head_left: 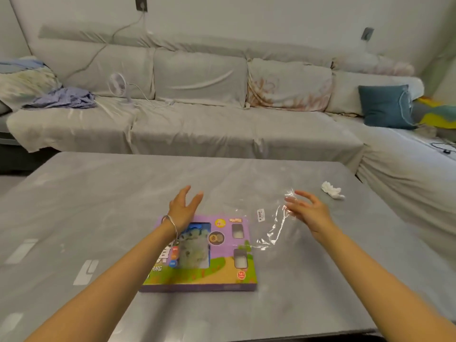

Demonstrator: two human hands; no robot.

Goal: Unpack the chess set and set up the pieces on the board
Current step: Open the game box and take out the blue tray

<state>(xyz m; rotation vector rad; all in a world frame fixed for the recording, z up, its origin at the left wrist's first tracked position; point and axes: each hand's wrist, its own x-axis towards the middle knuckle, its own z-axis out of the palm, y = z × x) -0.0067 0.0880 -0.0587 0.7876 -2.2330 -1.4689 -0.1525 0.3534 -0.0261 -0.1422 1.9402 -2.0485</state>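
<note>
Left hand (183, 206), right hand (308, 212) hover open over box (222, 272) and plastic wrap (271, 233); tissue (332, 190) nearby.

On the purple game box (222, 287), a red "14+" badge (241, 275) and the letters "ANG" (157, 268)

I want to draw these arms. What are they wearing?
Both arms are bare, with no sleeves in view. A thin silver bangle circles the wrist of the left hand. The right hand shows no ring or watch.
</note>
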